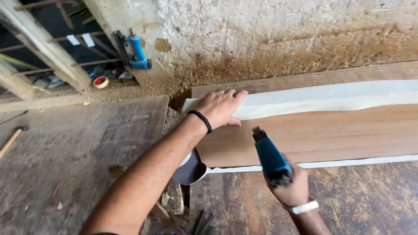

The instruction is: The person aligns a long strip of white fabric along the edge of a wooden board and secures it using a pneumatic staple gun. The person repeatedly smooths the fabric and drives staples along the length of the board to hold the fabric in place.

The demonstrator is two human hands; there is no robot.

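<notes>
blue tool (136,51) leans on wall (270,30), tape roll (100,82) nearby.

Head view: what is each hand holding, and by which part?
The right hand holds a blue power tool by its rear end. The left hand holds nothing; it lies flat on the wood sheet.

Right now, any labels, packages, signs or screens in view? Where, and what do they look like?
Two tags: upper left, on a rail behind the wooden frame; small white rectangles, side by side, tilted.
Tape roll: on the ledge below the tags; round, pale with red inner ring.
No screens, signs or packages visible.
</notes>
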